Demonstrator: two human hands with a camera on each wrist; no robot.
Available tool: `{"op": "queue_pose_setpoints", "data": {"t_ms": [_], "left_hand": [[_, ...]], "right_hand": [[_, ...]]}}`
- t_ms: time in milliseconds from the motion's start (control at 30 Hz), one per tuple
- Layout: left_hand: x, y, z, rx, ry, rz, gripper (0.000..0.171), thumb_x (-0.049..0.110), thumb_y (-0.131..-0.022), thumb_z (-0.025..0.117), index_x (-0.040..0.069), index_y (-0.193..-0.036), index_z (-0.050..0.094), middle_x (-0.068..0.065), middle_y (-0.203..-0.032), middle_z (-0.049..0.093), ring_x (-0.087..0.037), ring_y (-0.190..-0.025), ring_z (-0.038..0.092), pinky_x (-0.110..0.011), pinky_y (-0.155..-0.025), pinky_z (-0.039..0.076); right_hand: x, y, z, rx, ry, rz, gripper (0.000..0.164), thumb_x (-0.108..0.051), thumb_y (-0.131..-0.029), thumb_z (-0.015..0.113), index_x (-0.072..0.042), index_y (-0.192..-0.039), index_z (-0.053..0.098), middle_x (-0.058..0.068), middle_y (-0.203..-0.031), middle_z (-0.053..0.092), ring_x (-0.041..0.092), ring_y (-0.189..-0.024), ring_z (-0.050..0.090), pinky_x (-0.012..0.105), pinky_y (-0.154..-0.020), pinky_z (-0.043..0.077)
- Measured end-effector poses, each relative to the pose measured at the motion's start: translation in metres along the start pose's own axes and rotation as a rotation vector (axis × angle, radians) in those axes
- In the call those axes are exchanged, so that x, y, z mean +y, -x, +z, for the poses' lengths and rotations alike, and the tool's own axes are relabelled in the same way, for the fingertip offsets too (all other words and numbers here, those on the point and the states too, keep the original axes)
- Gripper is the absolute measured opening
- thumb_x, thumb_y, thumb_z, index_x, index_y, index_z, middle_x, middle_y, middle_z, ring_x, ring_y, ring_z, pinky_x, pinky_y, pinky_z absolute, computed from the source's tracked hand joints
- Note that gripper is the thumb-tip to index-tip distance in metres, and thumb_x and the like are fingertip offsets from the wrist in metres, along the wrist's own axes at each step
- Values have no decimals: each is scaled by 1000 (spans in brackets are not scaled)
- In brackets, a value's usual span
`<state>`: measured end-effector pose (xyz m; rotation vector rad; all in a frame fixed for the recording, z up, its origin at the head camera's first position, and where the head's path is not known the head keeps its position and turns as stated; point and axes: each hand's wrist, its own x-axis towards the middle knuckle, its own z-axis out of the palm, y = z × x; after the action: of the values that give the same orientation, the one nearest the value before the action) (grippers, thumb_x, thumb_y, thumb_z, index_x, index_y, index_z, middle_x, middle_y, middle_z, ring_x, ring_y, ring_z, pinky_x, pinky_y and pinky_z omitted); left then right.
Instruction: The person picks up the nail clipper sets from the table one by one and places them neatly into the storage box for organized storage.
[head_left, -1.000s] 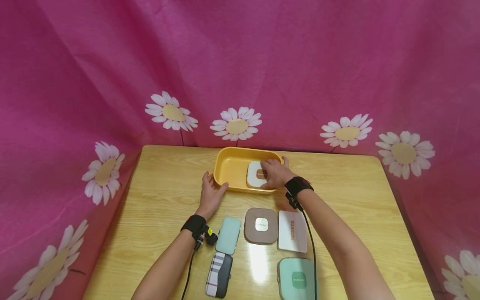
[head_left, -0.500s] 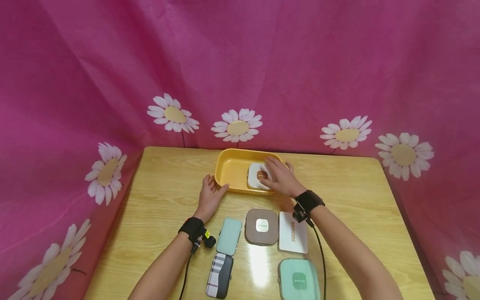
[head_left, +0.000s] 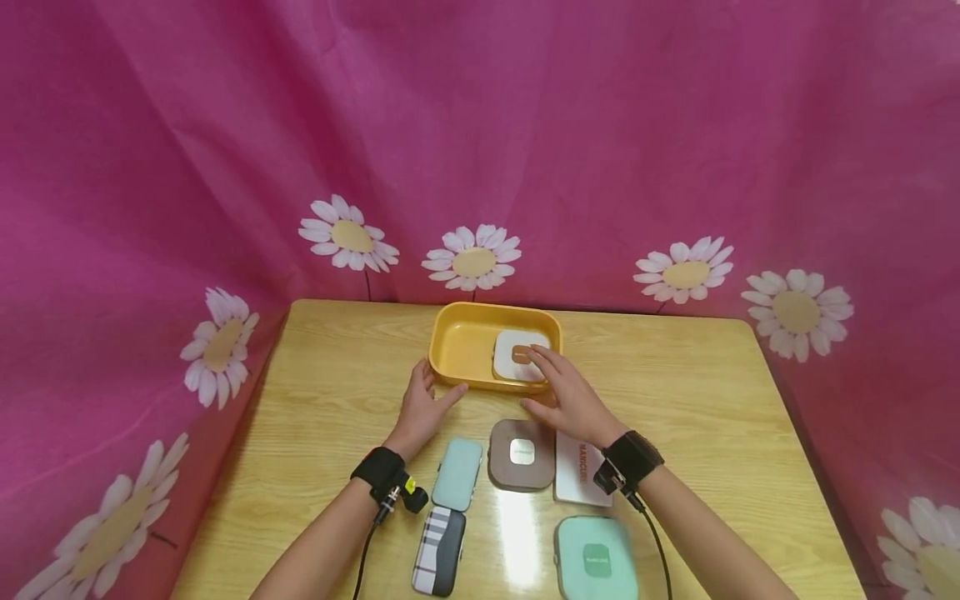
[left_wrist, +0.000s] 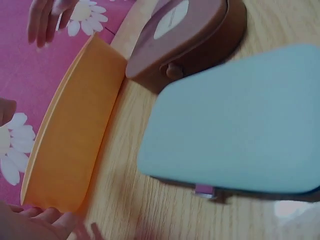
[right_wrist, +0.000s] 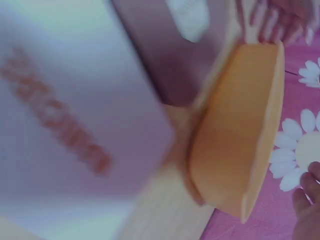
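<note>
A yellow plastic bin [head_left: 457,380] stands at the back of the table, and a white square case [head_left: 507,364] with a brown label lies in its right half. My left hand [head_left: 422,412] rests at the bin's left front corner, fingers along the outer wall and thumb by the front rim; its fingers [left_wrist: 47,218] also show against the bin's end in the left wrist view. Holding nothing, my right hand [head_left: 576,402] hovers with extended fingers at the bin's right front edge. Below it lie a brown square case [head_left: 504,467] and a white case with MANICURE lettering [head_left: 579,487].
A light blue oblong case [head_left: 457,475] and a plaid-and-black case [head_left: 438,552] lie in a column on the left. Nearer the front right is a mint green square case [head_left: 597,561]. Pink flowered cloth [head_left: 585,167] hangs behind the wooden table [head_left: 675,375].
My right hand has let go of the white square case in the bin and drawn back toward the front right. The left hand stays at the bin's corner.
</note>
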<state>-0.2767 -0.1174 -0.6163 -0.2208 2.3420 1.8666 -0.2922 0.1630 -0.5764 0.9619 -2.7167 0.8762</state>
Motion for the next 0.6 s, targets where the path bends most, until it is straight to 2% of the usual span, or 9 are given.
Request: {"op": "queue_pose_setpoints", "data": {"t_ms": [167,333,467,600], "left_hand": [[3,3,2,-10,25,9,104,54,-78,71,14,-153,11,-6,-158,19,-21,-143,23,-44,-114,24],[7,7,8,-19,-8,25,104,50,-80,72,16,-154,8,-5,-159,18,-21,-143,23,-46,-113,25],[8,13,16,35,-17,83,105,41,-79,76,15,-153,6,-9,-158,18,-24,-143,23,-45,-114,24],[9,27,26,91,-19,43,107,42,-75,79,11,-149,8,-14,-150,24,-32,-139,28,-46,-112,28]], "right_hand": [[-6,27,12,39,50,-18,80,-43,-82,72,-13,-147,36,9,-150,34,23,-137,33,46,-109,33],[-8,50,20,56,-5,-14,78,-40,-81,74,-12,-145,40,7,-148,38,22,-136,35,45,-107,36],[-5,63,27,-7,-43,37,83,-46,-79,74,-12,-146,38,6,-149,38,24,-137,35,49,-106,36],[-1,74,33,-102,7,86,99,-60,-72,73,-9,-148,35,10,-151,33,27,-139,30,52,-108,32]]}}
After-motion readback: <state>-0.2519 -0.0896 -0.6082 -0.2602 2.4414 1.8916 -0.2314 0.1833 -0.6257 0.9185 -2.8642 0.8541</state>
